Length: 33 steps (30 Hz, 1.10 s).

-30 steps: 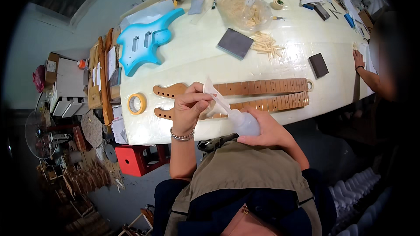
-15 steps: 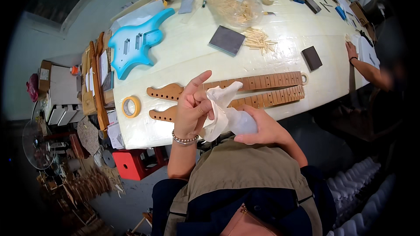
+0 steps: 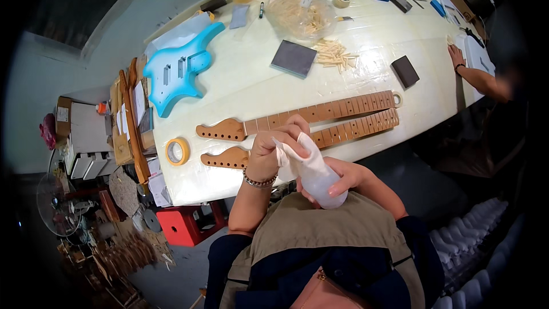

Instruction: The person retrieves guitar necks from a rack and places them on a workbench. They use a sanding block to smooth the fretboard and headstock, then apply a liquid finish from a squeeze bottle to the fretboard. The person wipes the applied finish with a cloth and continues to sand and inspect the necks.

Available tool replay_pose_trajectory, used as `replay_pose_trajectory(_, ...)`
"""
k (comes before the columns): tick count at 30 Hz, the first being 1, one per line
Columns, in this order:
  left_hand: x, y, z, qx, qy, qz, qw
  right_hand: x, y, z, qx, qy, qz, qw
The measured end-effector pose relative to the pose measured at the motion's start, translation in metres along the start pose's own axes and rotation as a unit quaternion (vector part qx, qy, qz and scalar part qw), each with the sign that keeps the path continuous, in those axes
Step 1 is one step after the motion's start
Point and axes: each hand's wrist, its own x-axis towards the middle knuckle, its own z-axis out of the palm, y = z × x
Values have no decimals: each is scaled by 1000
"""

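The left hand point(image 3: 273, 151) curls its fingers together around a soft white cloth point(image 3: 297, 151), pressing the crumpled fabric against the top of a pale, translucent plastic bottle point(image 3: 320, 180). A beaded bracelet point(image 3: 258, 181) circles that wrist. The right hand point(image 3: 349, 176) wraps the smooth rounded body of the bottle from below, fingers closed about it, tilting it toward the cloth. Both are held close to the person's chest, just over the near edge of the long white table point(image 3: 251, 80).

Right behind the hands lie two wooden guitar necks point(image 3: 320, 117), side by side and parallel, amber-brown with thin fret lines across them and curved headstocks with small holes pointing left. A ring of yellowish tape point(image 3: 178, 151) lies flat near the left headstocks. Farther left rests a glossy light-blue guitar body point(image 3: 177, 71) with sharp horns. Beyond the necks are a dark grey square block point(image 3: 293, 58), a loose heap of small pale wooden sticks point(image 3: 334, 55) and a smaller black block point(image 3: 405, 71). Another person's hand point(image 3: 456, 55) rests flat at the table's far right edge.
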Motion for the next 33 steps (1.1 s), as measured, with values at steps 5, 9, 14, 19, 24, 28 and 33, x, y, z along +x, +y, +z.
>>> replay_pose_trajectory(5,-4,12,3,82,34,-4,996,1,2,2,-93,72,-41,992)
replay_pose_trajectory(9,-8,18,8,120,121,12,985,5,-6,24,-428,297,-114,846)
replay_pose_trajectory(14,-9,15,16,121,224,22,967,15,0,26,-629,414,-188,630)
replay_pose_trajectory(19,-8,18,17,118,211,27,970,9,-16,32,-372,274,-110,880)
replay_pose_trajectory(24,-2,25,23,61,161,31,985,4,-11,12,-90,87,-29,992)
replay_pose_trajectory(28,-2,30,23,33,176,8,984,7,-17,23,-175,133,-56,974)
replay_pose_trajectory(33,-3,24,15,120,216,30,969,25,-7,30,-681,460,-258,507)
